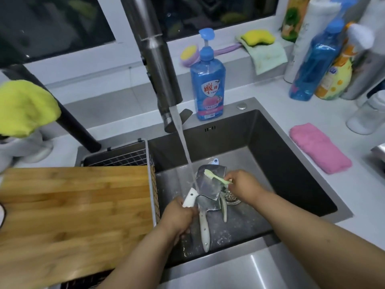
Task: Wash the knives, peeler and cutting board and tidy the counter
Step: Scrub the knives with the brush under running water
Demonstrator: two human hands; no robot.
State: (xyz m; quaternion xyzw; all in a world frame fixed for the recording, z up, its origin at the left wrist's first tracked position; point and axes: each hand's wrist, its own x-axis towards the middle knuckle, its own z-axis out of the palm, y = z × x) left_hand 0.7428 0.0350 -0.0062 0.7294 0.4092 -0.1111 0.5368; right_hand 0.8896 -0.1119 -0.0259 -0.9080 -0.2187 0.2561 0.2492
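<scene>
My left hand (179,213) grips the white handle of a broad steel cleaver (208,184) under the running water in the dark steel sink (291,163); my right hand (243,187) pinches a pale green toothbrush (216,177) against its blade. A second white-handled knife (205,224) lies on the sink floor beneath it. The bamboo cutting board (73,215) rests left of the basin.

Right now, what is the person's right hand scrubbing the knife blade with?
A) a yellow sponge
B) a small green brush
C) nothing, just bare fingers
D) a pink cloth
B: the right hand pinches a small green brush whose bristles lie on the knife blade under the running water, while the pink cloth lies on the counter and the yellow sponge sits on the window sill.
</scene>
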